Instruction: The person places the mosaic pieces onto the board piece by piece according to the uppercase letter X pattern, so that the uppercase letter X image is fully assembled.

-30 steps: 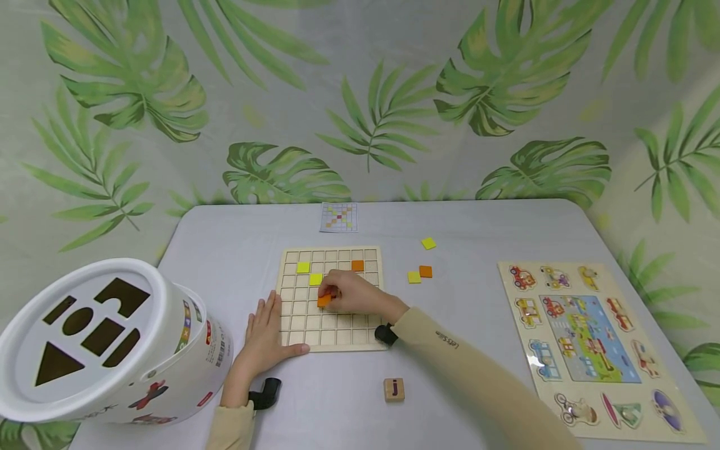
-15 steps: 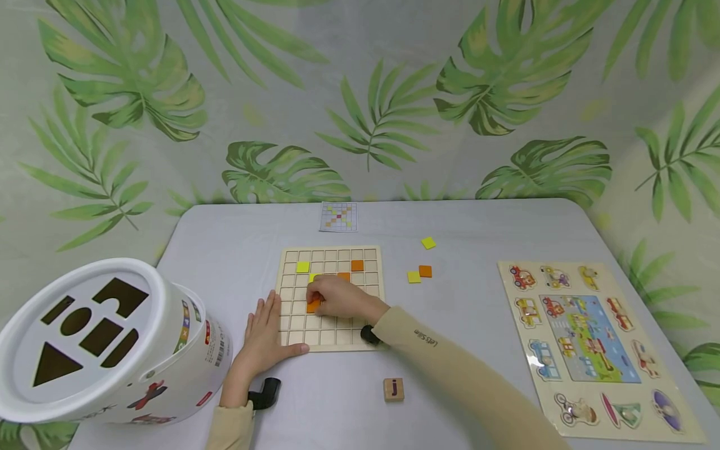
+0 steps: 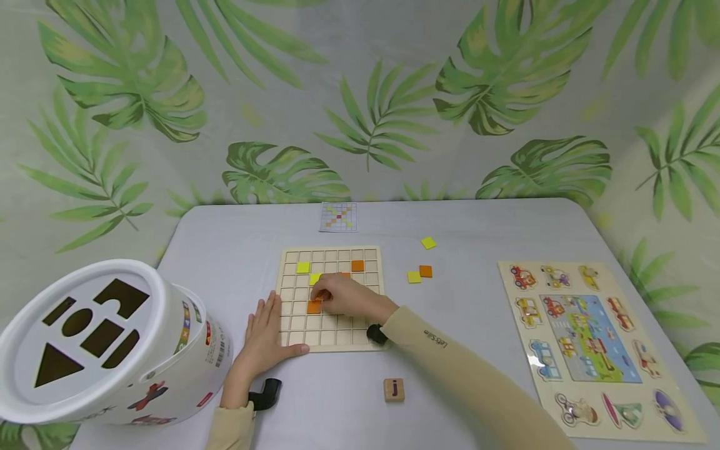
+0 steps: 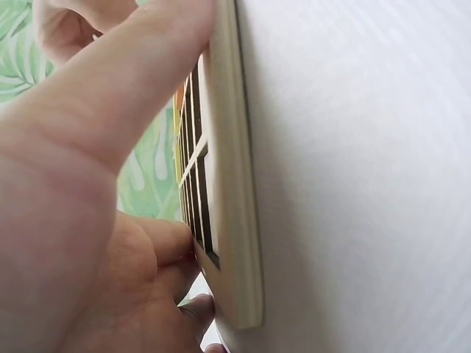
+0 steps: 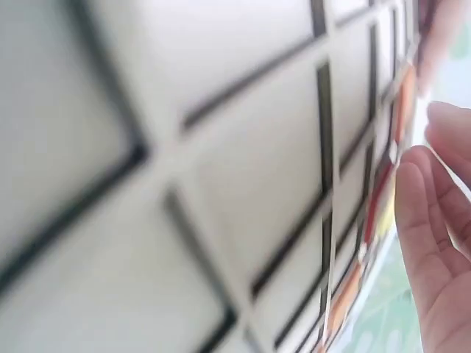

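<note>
Orange square tile [image 3: 314, 306] lies in a cell of the pale wooden grid board [image 3: 329, 331], left of the board's middle, and your right hand [image 3: 345, 296] rests over the board with its curled fingertips touching that tile, though you cannot tell from these views whether they pinch it or only press it. Your left hand [image 3: 264, 337] lies flat with straight fingers on the grey table [image 3: 236, 250], its thumb against the board's near left corner. Two yellow tiles [image 3: 303, 267] and another orange tile [image 3: 357, 265] sit in cells farther up the board.
</note>
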Demonstrator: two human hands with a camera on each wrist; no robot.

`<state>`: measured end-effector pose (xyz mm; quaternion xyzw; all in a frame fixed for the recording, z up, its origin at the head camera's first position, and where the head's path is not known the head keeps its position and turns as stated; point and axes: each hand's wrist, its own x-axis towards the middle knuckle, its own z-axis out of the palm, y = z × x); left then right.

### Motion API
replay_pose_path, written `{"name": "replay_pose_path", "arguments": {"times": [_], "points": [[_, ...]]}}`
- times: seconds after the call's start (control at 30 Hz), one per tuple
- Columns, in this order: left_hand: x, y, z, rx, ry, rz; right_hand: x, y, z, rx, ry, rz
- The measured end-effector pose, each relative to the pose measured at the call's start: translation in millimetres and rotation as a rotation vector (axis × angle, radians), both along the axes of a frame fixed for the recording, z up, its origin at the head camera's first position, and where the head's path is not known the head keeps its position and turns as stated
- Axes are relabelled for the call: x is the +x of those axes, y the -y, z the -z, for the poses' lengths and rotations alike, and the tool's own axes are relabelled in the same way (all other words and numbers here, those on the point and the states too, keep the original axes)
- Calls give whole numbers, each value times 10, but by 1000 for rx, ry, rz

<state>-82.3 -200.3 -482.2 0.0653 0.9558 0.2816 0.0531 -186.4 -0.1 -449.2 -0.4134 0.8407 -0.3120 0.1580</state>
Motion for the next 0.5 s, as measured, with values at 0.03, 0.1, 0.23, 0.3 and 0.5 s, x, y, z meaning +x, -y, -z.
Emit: {"name": "replay_pose_path", "arguments": {"times": [0.03,0.1,0.23,0.3,0.5], "points": [[-3,-4,4,4,-1,0,-15,-55,-11,-19,17,18],[-6,-13,3,11,-4,-3,-55,-190,-44,-58,29,52],[-4,-22,-3,19,-4,-9,-159,-572,-61,-120,24,139],[-1,-23,-5,19,-2,-10,-204,-800,-53,-142,15,187],[-1,-19,-8,16,4,-7,-299,-1436,73,-121,7,341]]}}
